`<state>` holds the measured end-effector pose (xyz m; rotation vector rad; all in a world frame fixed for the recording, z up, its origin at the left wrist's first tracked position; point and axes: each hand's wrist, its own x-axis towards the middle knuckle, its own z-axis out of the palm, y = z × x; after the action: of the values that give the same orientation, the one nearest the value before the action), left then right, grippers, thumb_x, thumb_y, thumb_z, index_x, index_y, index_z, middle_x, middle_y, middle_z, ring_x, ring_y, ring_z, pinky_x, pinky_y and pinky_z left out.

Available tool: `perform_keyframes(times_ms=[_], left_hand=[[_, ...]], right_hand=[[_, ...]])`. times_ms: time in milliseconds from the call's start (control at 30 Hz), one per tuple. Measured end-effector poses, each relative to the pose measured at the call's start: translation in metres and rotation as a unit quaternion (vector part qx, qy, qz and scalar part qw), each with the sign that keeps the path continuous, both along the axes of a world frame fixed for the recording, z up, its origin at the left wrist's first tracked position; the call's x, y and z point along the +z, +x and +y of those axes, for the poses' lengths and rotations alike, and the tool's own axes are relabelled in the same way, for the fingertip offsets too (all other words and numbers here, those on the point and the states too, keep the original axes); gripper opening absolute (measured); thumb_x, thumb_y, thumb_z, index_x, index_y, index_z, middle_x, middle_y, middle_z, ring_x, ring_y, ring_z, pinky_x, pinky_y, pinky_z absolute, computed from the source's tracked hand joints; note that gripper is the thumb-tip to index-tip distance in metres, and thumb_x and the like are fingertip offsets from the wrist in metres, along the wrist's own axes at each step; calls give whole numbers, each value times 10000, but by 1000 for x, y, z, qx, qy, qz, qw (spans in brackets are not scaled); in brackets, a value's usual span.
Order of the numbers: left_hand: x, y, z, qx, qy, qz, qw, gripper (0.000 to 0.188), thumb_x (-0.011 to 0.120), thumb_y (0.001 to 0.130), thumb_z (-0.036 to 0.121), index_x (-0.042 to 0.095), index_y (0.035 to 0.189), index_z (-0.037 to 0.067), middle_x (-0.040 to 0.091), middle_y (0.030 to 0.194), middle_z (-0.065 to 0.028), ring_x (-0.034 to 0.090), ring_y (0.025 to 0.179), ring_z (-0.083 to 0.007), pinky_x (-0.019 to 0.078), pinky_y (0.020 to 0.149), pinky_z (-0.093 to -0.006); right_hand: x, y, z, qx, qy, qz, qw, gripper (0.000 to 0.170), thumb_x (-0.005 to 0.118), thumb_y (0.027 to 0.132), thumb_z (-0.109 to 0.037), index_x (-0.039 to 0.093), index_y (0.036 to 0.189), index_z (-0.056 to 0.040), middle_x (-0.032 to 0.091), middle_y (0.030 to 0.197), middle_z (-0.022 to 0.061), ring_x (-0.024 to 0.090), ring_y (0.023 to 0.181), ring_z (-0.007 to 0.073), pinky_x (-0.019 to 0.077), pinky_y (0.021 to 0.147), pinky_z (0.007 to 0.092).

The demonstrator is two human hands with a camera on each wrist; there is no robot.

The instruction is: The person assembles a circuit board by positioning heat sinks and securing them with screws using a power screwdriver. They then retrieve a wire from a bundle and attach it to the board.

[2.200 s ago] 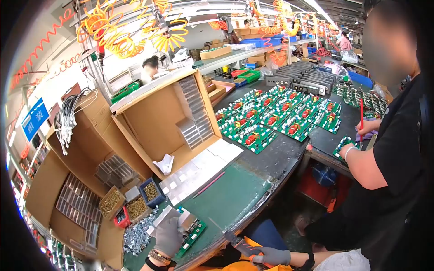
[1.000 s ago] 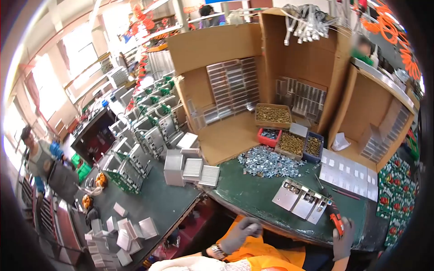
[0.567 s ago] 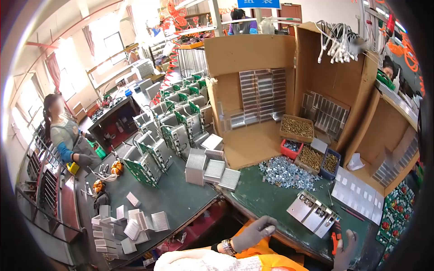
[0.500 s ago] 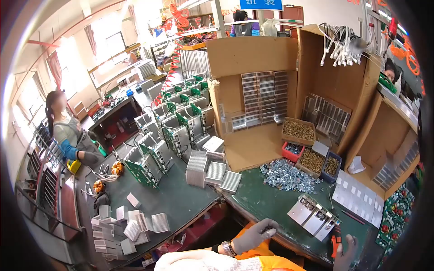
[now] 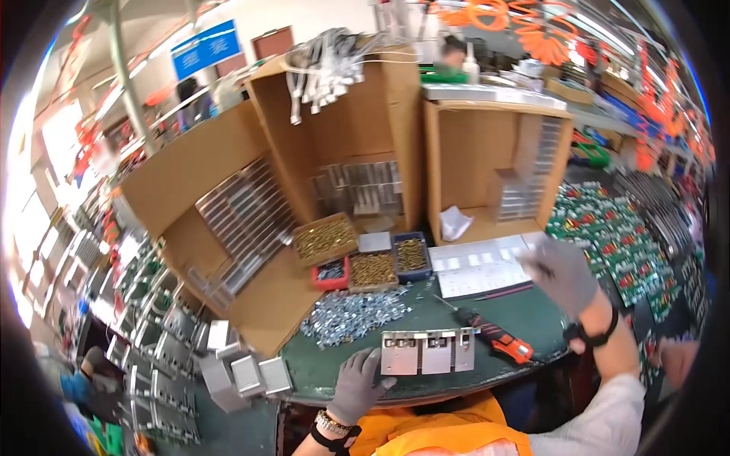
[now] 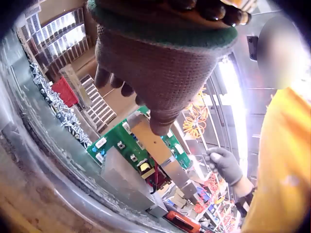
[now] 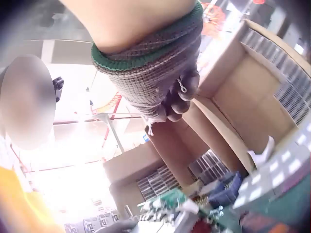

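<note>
A green circuit board with flat metal heat sinks (image 5: 411, 357) lies near the front edge of the bench. Just left of it is my gloved left hand (image 5: 357, 386), its fingers loosely bent beside the nearest heat sink. In the left wrist view the board (image 6: 112, 137) shows beyond that hand's fingers. My gloved right hand (image 5: 566, 277) is raised at the right, overlapping the end of the pale sheets (image 5: 479, 266). Its fingers curl loosely and no object shows in them. An orange and black power screwdriver (image 5: 498, 334) lies to the right of the board.
Loose metal clips (image 5: 353, 313) lie in a pile behind the board. Beyond stand a red bin (image 5: 329, 283), a blue bin of screws (image 5: 413, 258) and cardboard boxes (image 5: 468, 159). Finned heat sinks (image 5: 247, 376) stand left. Several circuit boards (image 5: 601, 228) fill the right; another person's arm (image 5: 677, 357) is there.
The right hand gripped the screwdriver earlier; the tool now lies on the bench and that hand has risen. The left hand has come beside the board. The head view has swung left, then back right.
</note>
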<state>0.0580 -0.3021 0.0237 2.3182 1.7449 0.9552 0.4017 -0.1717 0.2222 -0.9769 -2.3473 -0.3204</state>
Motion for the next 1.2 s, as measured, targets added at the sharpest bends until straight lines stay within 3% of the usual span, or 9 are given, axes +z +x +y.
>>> perform_keyframes(times_ms=[133,367,567,633,800,933,1000,1033,1200], left_hand=[[-7,1,11,-30,-31,-108,993,756,776,723,289,416,1338,40,543,1209,-202,560,1047,-393,463,873,-452],[0,6,10,-31,4,-128,991,807,806,699,246,400,1360,24,555,1156,-210,568,1012,-386,480,845,-449],[-17,12,8,14,13,-161,987,756,779,738,320,429,1348,42,569,1102,-196,576,973,-377,486,807,-443],[-19,13,7,14,19,-170,985,741,778,742,316,437,1342,44,569,1103,-196,579,968,-378,488,802,-445],[-13,3,3,-13,7,-191,981,667,763,768,292,465,1310,43,579,1100,-193,589,960,-367,495,789,-433],[-14,-8,-3,-40,-1,-200,979,625,755,779,291,489,1284,35,592,1067,-193,597,941,-362,497,785,-423],[-9,-12,-5,-62,1,-232,971,591,744,794,318,518,1252,21,603,1035,-193,604,912,-355,499,780,-415],[-9,-13,-7,-67,1,-232,970,591,744,794,318,518,1252,21,603,1035,-193,604,912,-355,499,780,-415],[-5,-15,-17,-21,46,-244,968,572,710,823,391,555,1203,-7,604,1029,-185,618,865,-318,515,764,-385]], right_hand=[[68,-42,54,55,105,71,990,89,650,847,-166,661,924,-122,588,741,95,599,701,307,474,603,389],[114,-155,145,144,176,78,971,125,626,862,-211,662,950,-130,673,896,60,646,835,277,523,707,361],[145,-251,172,48,143,90,985,252,685,814,-301,667,996,-129,653,904,74,646,856,268,517,744,382],[148,-273,180,6,253,96,963,259,692,797,-302,664,977,-118,633,958,91,628,923,291,507,789,403],[161,-300,195,-46,245,32,968,210,682,799,-274,647,904,-96,629,956,114,617,897,316,500,777,431],[178,-298,192,43,231,177,956,176,674,822,-237,653,914,-88,657,866,112,645,784,285,517,718,391],[194,-290,186,80,81,288,951,169,686,841,-219,655,937,-83,681,839,94,659,762,217,522,723,333],[201,-287,198,84,79,308,944,165,704,843,-208,657,947,-89,690,801,78,657,748,154,518,716,290],[235,-248,195,149,271,449,838,159,687,852,-197,655,888,-45,667,703,29,620,628,122,516,620,271]])
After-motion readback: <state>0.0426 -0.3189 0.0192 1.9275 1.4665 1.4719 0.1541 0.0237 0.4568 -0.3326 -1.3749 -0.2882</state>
